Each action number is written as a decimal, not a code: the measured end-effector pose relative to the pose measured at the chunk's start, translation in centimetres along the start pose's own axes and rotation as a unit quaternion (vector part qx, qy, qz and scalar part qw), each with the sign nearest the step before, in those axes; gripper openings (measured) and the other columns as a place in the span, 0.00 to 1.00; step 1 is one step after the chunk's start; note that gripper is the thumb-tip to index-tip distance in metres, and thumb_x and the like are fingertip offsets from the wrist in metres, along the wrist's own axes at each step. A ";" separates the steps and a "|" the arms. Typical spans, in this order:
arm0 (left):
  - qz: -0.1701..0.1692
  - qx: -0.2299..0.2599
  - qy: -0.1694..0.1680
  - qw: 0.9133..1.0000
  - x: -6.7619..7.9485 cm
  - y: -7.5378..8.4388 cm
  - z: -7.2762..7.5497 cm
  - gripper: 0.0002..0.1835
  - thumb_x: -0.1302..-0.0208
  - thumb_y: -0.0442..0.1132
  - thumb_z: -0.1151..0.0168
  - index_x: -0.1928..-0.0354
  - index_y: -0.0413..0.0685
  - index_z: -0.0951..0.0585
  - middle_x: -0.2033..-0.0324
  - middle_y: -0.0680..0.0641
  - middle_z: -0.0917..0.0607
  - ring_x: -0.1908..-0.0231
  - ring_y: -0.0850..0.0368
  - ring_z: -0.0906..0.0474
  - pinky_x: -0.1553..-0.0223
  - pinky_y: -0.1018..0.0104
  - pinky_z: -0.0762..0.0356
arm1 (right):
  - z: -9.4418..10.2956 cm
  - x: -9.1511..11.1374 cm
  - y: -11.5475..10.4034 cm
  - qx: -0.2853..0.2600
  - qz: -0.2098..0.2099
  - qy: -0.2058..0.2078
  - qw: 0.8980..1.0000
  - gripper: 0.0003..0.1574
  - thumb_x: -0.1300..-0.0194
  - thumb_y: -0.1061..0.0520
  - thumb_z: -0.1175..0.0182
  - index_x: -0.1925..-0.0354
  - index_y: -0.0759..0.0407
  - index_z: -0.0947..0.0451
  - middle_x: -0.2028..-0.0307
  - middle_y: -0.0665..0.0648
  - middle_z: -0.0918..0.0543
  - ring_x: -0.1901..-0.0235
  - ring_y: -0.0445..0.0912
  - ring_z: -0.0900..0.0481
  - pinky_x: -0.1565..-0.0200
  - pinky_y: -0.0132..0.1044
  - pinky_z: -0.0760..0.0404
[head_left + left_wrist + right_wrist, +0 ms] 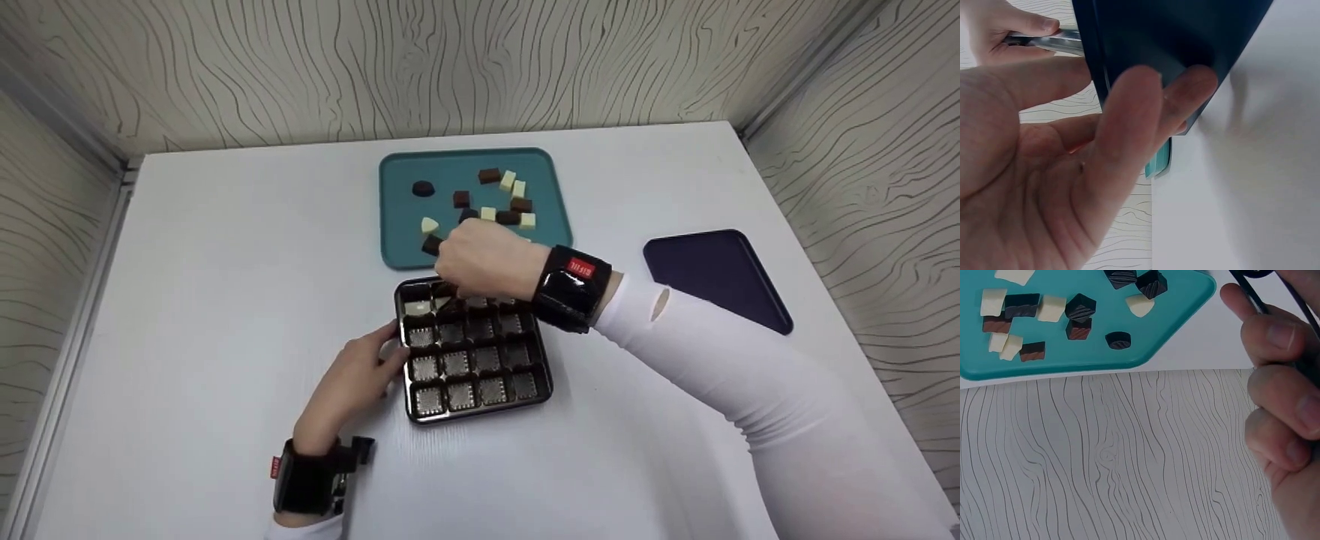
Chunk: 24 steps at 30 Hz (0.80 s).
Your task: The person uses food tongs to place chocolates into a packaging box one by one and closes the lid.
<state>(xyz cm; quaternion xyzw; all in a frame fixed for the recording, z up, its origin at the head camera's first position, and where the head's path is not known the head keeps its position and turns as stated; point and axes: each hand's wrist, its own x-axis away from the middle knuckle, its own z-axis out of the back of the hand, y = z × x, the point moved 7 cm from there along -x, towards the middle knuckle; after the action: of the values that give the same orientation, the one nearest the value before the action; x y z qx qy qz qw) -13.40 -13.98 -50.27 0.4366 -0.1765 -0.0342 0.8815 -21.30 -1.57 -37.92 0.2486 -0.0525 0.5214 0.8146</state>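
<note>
Light is bright and diffuse (shadows (1238, 101) soft).

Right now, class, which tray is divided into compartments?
The black tray, touched by the left hand; the teal tray and purple tray show undivided floors.

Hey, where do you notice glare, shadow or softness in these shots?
Head view: a bright highlight on the glossy right wrist strap and glints in the black compartment tray; left wrist view: soft-edged shadow on the white table, with the left hand slightly soft near the lens; right wrist view: fairly even light, the wood-grain wall lines easy to make out.
</note>
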 end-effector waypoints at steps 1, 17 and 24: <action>0.000 0.002 -0.001 1.000 0.0 0.0 0.0 0.29 0.22 0.41 0.43 0.23 0.41 0.30 0.73 0.44 0.13 0.80 0.60 0.21 0.62 0.60 0.19 | 0.1 0.2 0.2 -0.008 -0.005 0.000 1.000 0.20 0.35 0.42 0.27 0.74 0.55 0.15 0.73 0.52 0.10 0.79 0.41 0.26 0.68 0.37 0.13; 0.013 -0.013 -0.005 1.000 -0.1 0.0 -0.1 0.30 0.21 0.43 0.43 0.23 0.38 0.31 0.68 0.42 0.11 0.80 0.60 0.20 0.62 0.61 0.20 | -3.4 9.1 4.5 -0.206 -0.119 0.136 0.962 0.25 0.29 0.42 0.33 0.75 0.58 0.20 0.85 0.54 0.25 0.83 0.50 0.25 0.77 0.45 0.26; 0.022 -0.002 -0.007 1.000 0.0 -0.2 -0.1 0.31 0.21 0.43 0.43 0.22 0.39 0.32 0.72 0.43 0.12 0.80 0.60 0.20 0.64 0.62 0.21 | -6.3 12.5 6.2 -0.260 -0.188 0.185 0.929 0.24 0.29 0.43 0.33 0.75 0.57 0.22 0.83 0.52 0.23 0.82 0.44 0.29 0.77 0.41 0.29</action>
<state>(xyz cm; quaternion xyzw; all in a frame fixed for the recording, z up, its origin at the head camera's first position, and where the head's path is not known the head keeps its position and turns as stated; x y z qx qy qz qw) -13.39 -13.99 -50.47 0.4307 -0.1924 -0.0182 0.8816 -22.17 13.67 -36.97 -0.0673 0.0127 0.3637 0.9290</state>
